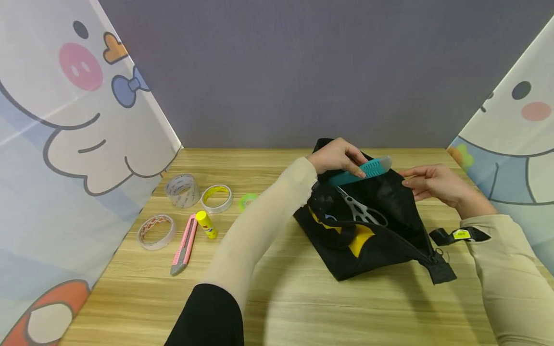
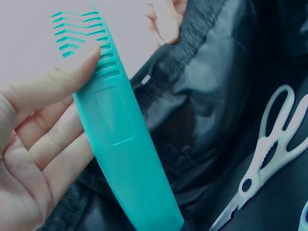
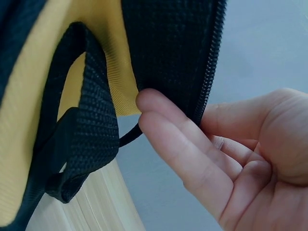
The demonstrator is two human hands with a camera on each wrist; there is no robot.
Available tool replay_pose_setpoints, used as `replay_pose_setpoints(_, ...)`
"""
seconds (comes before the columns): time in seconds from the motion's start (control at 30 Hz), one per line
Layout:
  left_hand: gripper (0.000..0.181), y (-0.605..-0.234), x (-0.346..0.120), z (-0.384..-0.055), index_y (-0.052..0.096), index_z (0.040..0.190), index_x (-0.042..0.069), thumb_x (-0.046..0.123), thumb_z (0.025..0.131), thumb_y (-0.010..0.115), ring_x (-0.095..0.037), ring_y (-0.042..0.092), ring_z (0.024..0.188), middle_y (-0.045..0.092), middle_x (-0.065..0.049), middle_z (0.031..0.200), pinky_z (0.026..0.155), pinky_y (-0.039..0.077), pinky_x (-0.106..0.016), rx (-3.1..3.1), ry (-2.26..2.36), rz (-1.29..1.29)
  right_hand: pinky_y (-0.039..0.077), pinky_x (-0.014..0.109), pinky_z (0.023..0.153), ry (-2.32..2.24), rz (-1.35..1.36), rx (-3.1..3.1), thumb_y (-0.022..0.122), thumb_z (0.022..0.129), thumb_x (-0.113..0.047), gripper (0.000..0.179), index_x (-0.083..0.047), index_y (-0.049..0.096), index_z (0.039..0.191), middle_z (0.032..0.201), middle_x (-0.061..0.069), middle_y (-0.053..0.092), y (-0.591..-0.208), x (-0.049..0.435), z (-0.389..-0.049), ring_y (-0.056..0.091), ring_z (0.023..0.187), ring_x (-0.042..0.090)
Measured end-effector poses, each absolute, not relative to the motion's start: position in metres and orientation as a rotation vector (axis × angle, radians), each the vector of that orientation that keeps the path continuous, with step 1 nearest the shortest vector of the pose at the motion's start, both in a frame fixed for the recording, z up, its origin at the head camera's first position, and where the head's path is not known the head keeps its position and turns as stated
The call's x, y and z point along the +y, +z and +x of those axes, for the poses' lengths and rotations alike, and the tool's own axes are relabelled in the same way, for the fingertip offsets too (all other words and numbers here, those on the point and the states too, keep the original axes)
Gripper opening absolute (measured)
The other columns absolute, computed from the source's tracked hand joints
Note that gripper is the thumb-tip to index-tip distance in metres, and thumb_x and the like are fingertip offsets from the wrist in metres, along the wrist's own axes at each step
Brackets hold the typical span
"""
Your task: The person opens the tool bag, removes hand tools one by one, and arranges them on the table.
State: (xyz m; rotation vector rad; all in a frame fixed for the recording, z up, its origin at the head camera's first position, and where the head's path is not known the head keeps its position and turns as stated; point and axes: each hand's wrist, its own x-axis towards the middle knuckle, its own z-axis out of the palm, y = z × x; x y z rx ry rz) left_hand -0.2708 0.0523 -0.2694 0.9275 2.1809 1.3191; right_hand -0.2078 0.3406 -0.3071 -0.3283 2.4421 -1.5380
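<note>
My left hand point(image 1: 337, 156) grips a teal utility knife point(image 1: 361, 172) over the open mouth of a black zippered bag point(image 1: 368, 262). In the left wrist view, the thumb presses on the ridged end of the knife point(image 2: 120, 130). Grey-handled scissors point(image 1: 361, 211) lie inside the bag, below the knife; their blades point down and left in the left wrist view. My right hand point(image 1: 439, 185) pinches the zippered edge of the bag between thumb and fingers, as the right wrist view shows. Yellow fabric point(image 3: 120, 72) and a black strap loop point(image 3: 96, 106) show on the bag's outside.
Left on the wooden table point(image 1: 143, 298) lie a wide clear tape roll point(image 1: 182, 191), two narrower rolls point(image 1: 217, 199) point(image 1: 144, 231), a pink utility knife point(image 1: 185, 244) and a yellow glue stick point(image 1: 206, 224). A green tape roll point(image 1: 246, 201) is partly hidden by my left sleeve.
</note>
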Motion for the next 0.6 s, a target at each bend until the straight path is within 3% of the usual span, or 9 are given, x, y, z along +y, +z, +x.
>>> replay_pose_setpoints(0.6, 0.024, -0.242, -0.008, -0.253, 0.077, 0.108, 0.002, 0.006, 0.085, 0.080, -0.019, 0.068, 0.095, 0.074, -0.004, 0.103, 0.084, 0.057, -0.031, 2.196, 1.477, 0.959, 0.059, 0.028, 0.061, -1.542, -0.340, 2.429, 0.055, 0.100, 0.002, 0.045, -0.041, 0.068, 0.096, 0.095, -0.015, 0.067, -0.309, 0.339, -0.209, 0.062, 0.065, 0.011)
